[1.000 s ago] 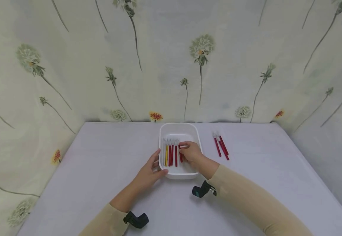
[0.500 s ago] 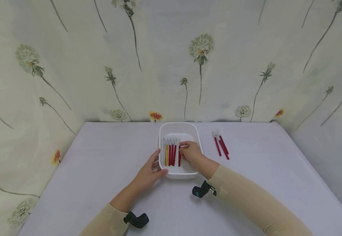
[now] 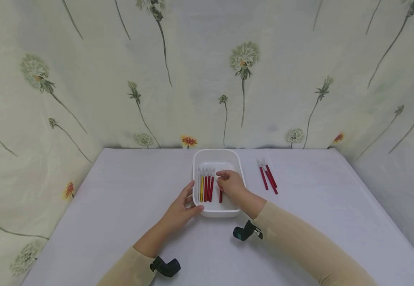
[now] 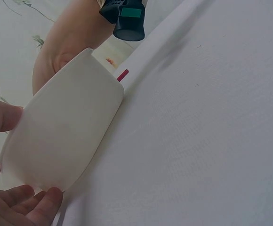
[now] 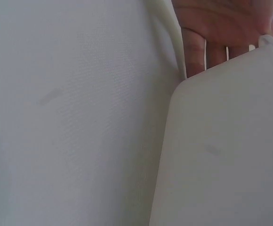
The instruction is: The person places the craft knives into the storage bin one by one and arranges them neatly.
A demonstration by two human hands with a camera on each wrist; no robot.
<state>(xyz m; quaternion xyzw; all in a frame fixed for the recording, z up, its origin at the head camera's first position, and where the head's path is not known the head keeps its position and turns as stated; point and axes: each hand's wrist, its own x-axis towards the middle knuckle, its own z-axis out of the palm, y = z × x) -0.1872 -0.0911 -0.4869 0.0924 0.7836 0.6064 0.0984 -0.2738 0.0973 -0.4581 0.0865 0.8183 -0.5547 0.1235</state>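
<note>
A white plastic tray (image 3: 224,212) stands on the table. My left hand (image 3: 180,212) grips its near left corner, thumb at the front rim and fingers along the left wall; the left wrist view shows the fingers (image 4: 47,205) at the tray's side. Inside lie several slim red handles (image 3: 208,188) with pale, clear tips, side by side, plus a yellow one (image 3: 201,188) at their left. My right hand (image 3: 231,184) reaches over the right wall and pinches another slim red handle (image 3: 220,196), its upper part hidden by the fingers. In the right wrist view, the tray wall hides the right hand's fingertips.
Several loose red handles (image 3: 269,176) with pale tips lie right of the tray, near the right forearm. A white cloth (image 3: 139,178) covers the table, and a flower-printed curtain (image 3: 207,71) hangs behind. Black wrist cameras (image 3: 242,232) jut from both wrists.
The red handle at my right fingers shifts left, then back right and nearer the front of the tray. The rightmost red handle in the row slides left against the others. My left hand stays put.
</note>
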